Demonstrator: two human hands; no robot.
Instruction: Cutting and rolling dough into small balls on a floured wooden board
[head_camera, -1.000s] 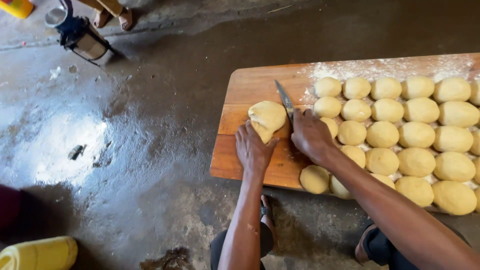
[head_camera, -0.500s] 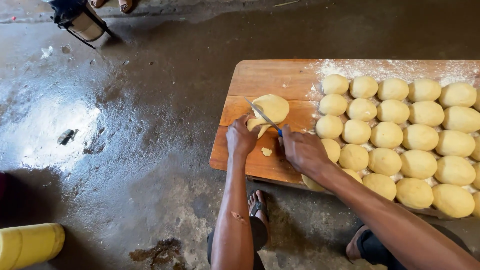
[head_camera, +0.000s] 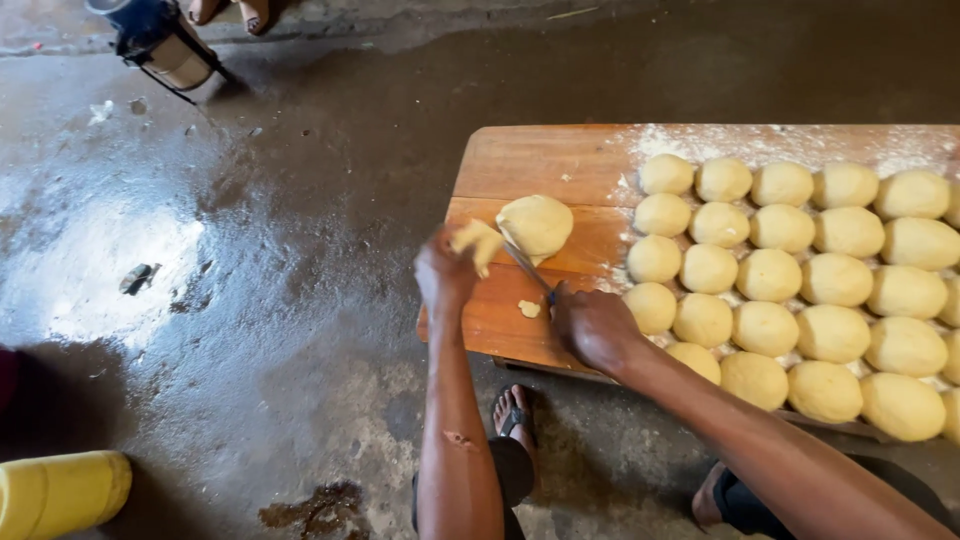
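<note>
We are portioning dough: our left hand (head_camera: 445, 275) is closed around a small cut piece (head_camera: 477, 243), lifted just off the wooden worktop (head_camera: 530, 165), while our right hand (head_camera: 595, 325) is clenched on a knife (head_camera: 527, 268) whose blade lies against the larger dough lump (head_camera: 537, 224). The next move, we judge, calls for a clean, even cut. The lump sits near the board's left end, pale yellow, smooth and soft, beside rows of dough balls (head_camera: 790, 275); a crumb (head_camera: 529, 308) lies nearby.
</note>
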